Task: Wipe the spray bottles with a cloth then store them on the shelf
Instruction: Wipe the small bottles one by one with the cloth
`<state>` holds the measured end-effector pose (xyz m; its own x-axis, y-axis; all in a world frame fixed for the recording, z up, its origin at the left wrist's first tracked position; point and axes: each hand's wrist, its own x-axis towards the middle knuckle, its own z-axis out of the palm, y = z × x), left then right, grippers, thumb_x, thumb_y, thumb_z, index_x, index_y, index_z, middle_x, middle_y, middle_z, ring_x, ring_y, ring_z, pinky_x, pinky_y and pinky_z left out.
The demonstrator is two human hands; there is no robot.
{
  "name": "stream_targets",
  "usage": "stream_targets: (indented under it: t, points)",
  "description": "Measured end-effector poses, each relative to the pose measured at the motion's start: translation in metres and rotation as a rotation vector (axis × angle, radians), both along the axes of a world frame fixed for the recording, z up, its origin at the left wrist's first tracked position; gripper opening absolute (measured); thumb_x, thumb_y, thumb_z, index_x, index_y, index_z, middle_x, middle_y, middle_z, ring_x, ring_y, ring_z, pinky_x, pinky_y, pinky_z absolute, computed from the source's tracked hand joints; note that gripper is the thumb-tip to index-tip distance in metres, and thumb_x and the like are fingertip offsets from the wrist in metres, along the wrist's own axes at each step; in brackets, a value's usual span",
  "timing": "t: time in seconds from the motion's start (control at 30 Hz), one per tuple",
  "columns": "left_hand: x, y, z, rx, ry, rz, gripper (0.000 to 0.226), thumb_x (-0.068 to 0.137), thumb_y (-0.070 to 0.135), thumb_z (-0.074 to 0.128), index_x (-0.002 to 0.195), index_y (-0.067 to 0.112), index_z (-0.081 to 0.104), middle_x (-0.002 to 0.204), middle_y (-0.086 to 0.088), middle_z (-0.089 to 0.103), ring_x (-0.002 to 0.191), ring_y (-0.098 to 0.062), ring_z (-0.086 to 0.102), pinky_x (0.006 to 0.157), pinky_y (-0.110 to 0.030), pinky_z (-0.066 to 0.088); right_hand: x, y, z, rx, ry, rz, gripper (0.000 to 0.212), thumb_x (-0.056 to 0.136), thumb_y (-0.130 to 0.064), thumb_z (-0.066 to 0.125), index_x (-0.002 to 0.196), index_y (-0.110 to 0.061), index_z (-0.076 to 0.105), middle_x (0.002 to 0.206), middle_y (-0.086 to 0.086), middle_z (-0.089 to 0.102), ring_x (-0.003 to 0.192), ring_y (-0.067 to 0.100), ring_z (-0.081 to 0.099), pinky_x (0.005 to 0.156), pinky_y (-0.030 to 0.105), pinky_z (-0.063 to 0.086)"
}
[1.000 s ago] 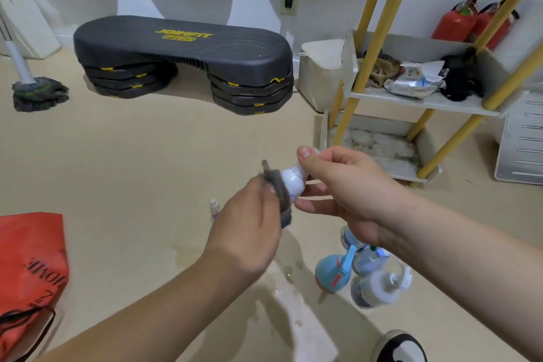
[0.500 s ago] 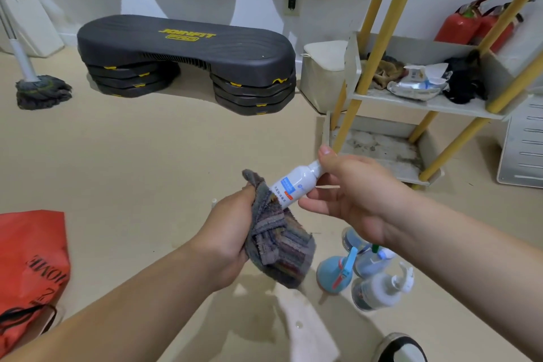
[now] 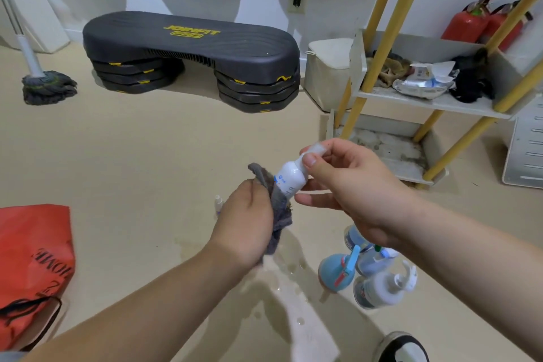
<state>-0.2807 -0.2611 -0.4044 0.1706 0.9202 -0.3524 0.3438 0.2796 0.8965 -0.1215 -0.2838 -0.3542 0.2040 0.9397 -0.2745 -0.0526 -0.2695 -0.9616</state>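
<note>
The right hand (image 3: 349, 185) holds a small white spray bottle (image 3: 289, 178) by its clear cap end. The thumb and the first fingers are pinched together on the cap, and the lower fingers reach under the body of the bottle, so the label side stays free for wiping. The bottle is tilted, with its bottom pointing down toward the left hand (image 3: 245, 226).

The left hand is closed on a grey cloth (image 3: 274, 203). Its fingers are curled around the bunched cloth, which is pressed against the lower part of the bottle, just below the right thumb. A loose corner of the cloth stands up above the left fingers. I judge that this is the wiping step: one hand keeps the bottle steady and the other rubs it.

Below the right wrist, on the floor, stands a group of other spray bottles (image 3: 370, 276), one of them blue; probably they wait for their turn. A tiny bottle (image 3: 218, 202) stands just beyond the left fingers. The shelf (image 3: 435, 103) with yellow poles is beyond the right fingers, well apart, and its lower tray (image 3: 390, 153) looks free for storing. The floor under the hands is wet.
</note>
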Motion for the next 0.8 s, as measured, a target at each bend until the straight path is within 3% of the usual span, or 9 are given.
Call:
stream_targets:
  t: [0.1,0.17,0.27,0.37,0.47,0.57,0.67,0.8]
  points:
    - [0.000,-0.012,-0.005,0.411,0.134,-0.182,0.030,0.109,0.039,0.027,0.102,0.025,0.053,0.088,0.000,0.066,0.079,-0.021,0.058,0.075,-0.040,0.048,-0.007,-0.002,0.004,-0.002,0.014,-0.013,0.010,0.102,-0.014,0.063,0.096,-0.006,0.065,0.088,0.013,0.066,0.070,0.023,0.066,0.066,0.032,0.062]
    - [-0.003,-0.016,-0.003,0.652,0.176,-0.261,0.029,0.105,0.040,0.029,0.116,0.033,0.054,0.093,0.012,0.060,0.089,-0.014,0.058,0.078,-0.036,0.048,-0.013,-0.005,0.002,-0.043,0.004,0.027,0.015,0.102,-0.017,0.064,0.100,-0.002,0.065,0.080,0.011,0.066,0.058,0.016,0.064,0.063,0.032,0.062]
    - [-0.006,-0.008,-0.001,0.774,0.247,-0.309,0.036,0.103,0.042,0.031,0.130,0.035,0.054,0.101,0.016,0.061,0.095,-0.007,0.057,0.079,-0.031,0.047,-0.014,-0.007,-0.001,-0.092,-0.012,0.051,0.027,0.101,-0.020,0.065,0.105,0.006,0.062,0.071,0.005,0.067,0.051,0.010,0.061,0.073,0.041,0.066]
    - [-0.007,0.002,-0.004,0.498,0.105,-0.335,0.025,0.108,0.049,0.037,0.119,0.043,0.059,0.089,0.017,0.067,0.079,-0.009,0.063,0.070,-0.033,0.052,-0.007,-0.003,0.000,-0.110,0.042,-0.025,0.019,0.102,-0.018,0.065,0.103,0.001,0.063,0.077,0.007,0.069,0.053,0.013,0.065,0.080,0.043,0.066]
    - [-0.004,0.005,-0.004,0.021,-0.111,-0.187,0.038,0.107,0.057,0.041,0.093,0.028,0.062,0.078,0.002,0.067,0.062,-0.019,0.060,0.056,-0.027,0.044,0.002,0.003,-0.003,-0.166,0.108,-0.130,0.012,0.101,-0.020,0.067,0.099,-0.010,0.061,0.095,0.015,0.070,0.067,0.026,0.068,0.080,0.043,0.066]
    - [-0.003,0.004,-0.004,-0.348,-0.318,-0.118,0.064,0.102,0.070,0.042,0.102,0.013,0.069,0.087,-0.008,0.073,0.074,-0.023,0.070,0.072,-0.030,0.051,0.009,0.005,-0.003,-0.177,0.164,-0.175,0.018,0.099,-0.022,0.070,0.102,-0.012,0.055,0.087,0.014,0.066,0.068,0.029,0.064,0.074,0.042,0.066]
    - [-0.003,0.002,-0.003,-0.397,-0.340,-0.060,0.065,0.106,0.063,0.040,0.098,0.007,0.073,0.089,-0.014,0.078,0.076,-0.026,0.073,0.074,-0.033,0.056,0.013,0.002,0.001,-0.137,0.076,-0.052,0.027,0.094,-0.029,0.075,0.099,-0.014,0.053,0.075,0.007,0.063,0.073,0.026,0.062,0.080,0.050,0.065]
    - [-0.005,0.003,-0.006,-0.324,-0.264,-0.068,0.057,0.110,0.052,0.041,0.093,0.006,0.070,0.083,-0.015,0.074,0.067,-0.026,0.068,0.068,-0.031,0.053,0.010,0.000,0.002,-0.041,-0.112,0.092,0.029,0.086,-0.006,0.081,0.105,-0.010,0.059,0.094,0.010,0.073,0.088,0.021,0.070,0.098,0.053,0.058]
